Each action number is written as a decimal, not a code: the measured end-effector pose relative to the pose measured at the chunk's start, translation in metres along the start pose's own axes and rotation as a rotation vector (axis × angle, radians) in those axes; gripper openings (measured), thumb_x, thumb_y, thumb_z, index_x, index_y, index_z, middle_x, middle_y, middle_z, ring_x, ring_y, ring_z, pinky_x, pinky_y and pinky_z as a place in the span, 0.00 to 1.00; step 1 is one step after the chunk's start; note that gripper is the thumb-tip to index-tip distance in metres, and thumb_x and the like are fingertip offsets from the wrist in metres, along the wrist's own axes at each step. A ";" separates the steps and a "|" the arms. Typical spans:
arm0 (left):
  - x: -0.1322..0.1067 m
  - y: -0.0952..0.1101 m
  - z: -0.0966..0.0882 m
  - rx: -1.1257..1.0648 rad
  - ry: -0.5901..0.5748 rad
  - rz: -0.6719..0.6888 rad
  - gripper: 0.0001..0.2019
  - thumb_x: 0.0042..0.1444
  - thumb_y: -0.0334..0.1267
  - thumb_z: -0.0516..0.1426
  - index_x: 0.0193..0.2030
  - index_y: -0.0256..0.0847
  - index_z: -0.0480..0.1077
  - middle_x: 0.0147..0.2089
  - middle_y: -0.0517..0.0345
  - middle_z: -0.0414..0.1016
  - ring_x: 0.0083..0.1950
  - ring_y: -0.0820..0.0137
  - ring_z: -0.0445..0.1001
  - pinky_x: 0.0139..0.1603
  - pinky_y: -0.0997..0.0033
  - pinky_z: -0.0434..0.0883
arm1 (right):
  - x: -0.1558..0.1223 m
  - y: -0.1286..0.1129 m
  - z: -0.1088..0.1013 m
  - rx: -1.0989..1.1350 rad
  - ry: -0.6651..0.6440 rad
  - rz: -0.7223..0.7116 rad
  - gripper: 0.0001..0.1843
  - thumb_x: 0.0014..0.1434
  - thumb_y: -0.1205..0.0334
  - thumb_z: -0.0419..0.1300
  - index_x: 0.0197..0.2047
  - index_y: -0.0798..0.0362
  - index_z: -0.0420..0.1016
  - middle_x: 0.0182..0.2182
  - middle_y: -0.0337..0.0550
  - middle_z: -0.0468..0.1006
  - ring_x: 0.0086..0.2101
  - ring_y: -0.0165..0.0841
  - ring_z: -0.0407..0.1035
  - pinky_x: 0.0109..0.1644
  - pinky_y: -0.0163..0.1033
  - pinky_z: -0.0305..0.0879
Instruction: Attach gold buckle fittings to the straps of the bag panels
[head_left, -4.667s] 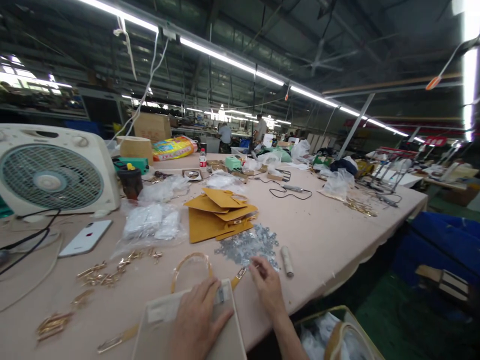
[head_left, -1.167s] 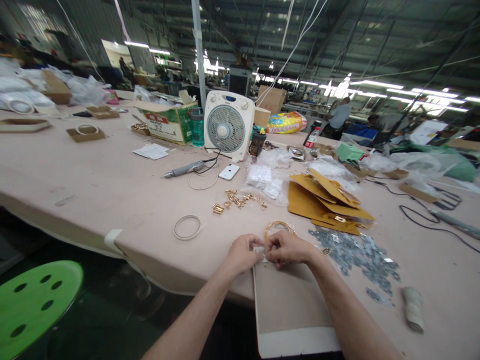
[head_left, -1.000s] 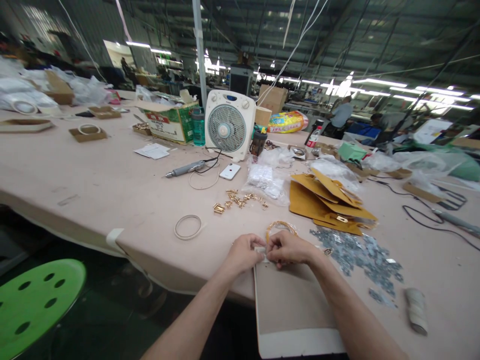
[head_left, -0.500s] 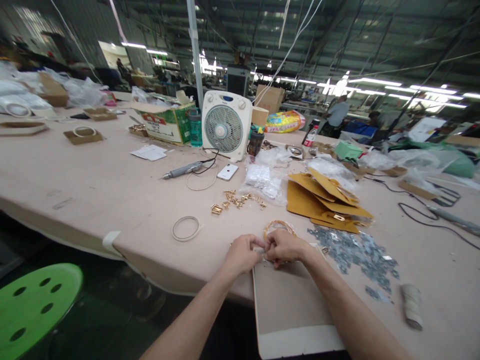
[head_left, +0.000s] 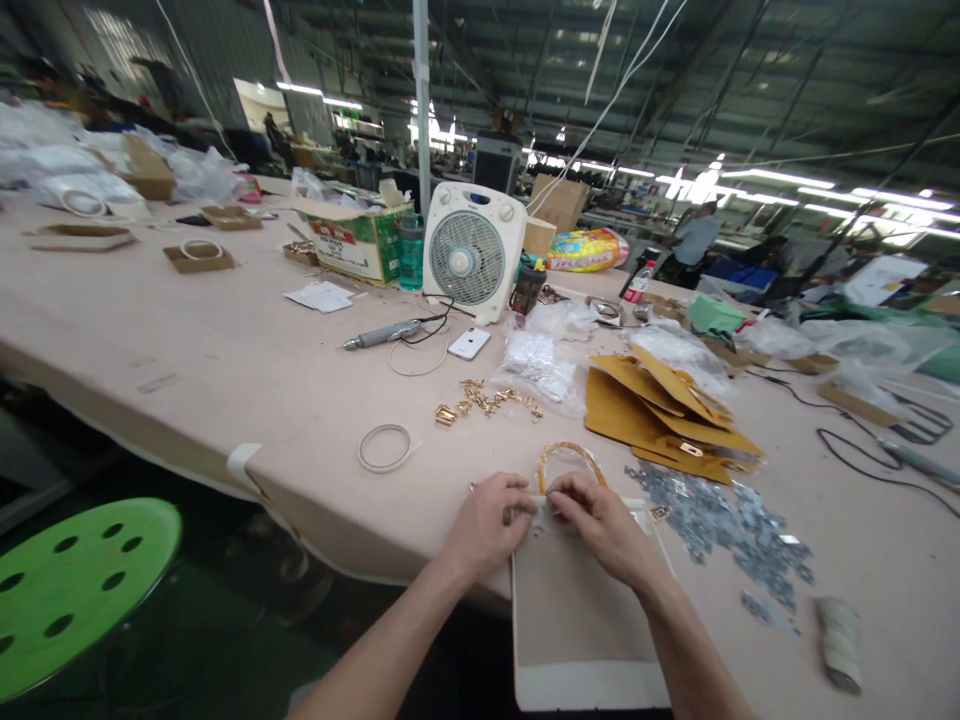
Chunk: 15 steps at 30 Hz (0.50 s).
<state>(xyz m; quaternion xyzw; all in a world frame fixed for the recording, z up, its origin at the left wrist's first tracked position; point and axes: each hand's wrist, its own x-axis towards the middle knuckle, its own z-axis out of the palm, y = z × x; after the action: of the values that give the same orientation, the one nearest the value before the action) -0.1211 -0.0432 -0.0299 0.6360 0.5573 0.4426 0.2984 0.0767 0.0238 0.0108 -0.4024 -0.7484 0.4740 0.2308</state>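
A beige bag panel with a white rim (head_left: 577, 620) lies flat at the table's near edge, its tan loop handle (head_left: 568, 455) pointing away from me. My left hand (head_left: 487, 520) and my right hand (head_left: 600, 525) meet at the panel's top edge, fingers pinched together on a small white piece there. What exactly sits between the fingertips is too small to make out. A scatter of small silver metal pieces (head_left: 720, 515) lies just right of my right hand. Gold clasps (head_left: 484, 400) lie beyond my left hand.
A stack of mustard leather pieces (head_left: 660, 410), a tape ring (head_left: 385, 447), a phone (head_left: 469, 343), a white fan (head_left: 469, 250), a power tool with cable (head_left: 382, 333) and plastic bags lie on the pink table (head_left: 187, 340). A green stool (head_left: 75, 590) stands lower left. People work far behind.
Since 4.7 s ago my view swung left and both hands came together at the panel's top edge. In the last second the hands stay pinched there, shifting only slightly.
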 end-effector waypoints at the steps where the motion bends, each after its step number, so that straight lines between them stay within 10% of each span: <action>1: -0.002 -0.001 0.000 0.016 0.003 0.031 0.12 0.57 0.29 0.59 0.41 0.45 0.83 0.58 0.51 0.78 0.59 0.60 0.76 0.59 0.63 0.73 | 0.000 0.001 0.000 -0.046 0.009 -0.026 0.15 0.69 0.47 0.58 0.40 0.49 0.76 0.33 0.40 0.76 0.36 0.37 0.71 0.43 0.43 0.67; 15: -0.006 -0.003 -0.002 -0.041 -0.102 0.236 0.10 0.56 0.28 0.67 0.41 0.42 0.74 0.60 0.49 0.77 0.63 0.60 0.73 0.66 0.57 0.69 | 0.003 0.006 0.000 -0.145 0.035 -0.119 0.11 0.68 0.54 0.59 0.36 0.50 0.74 0.36 0.41 0.74 0.39 0.38 0.69 0.46 0.43 0.63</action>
<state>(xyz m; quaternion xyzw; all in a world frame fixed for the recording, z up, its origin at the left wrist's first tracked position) -0.1240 -0.0489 -0.0327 0.7127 0.4535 0.4530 0.2851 0.0775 0.0274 0.0052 -0.3810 -0.7992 0.3971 0.2419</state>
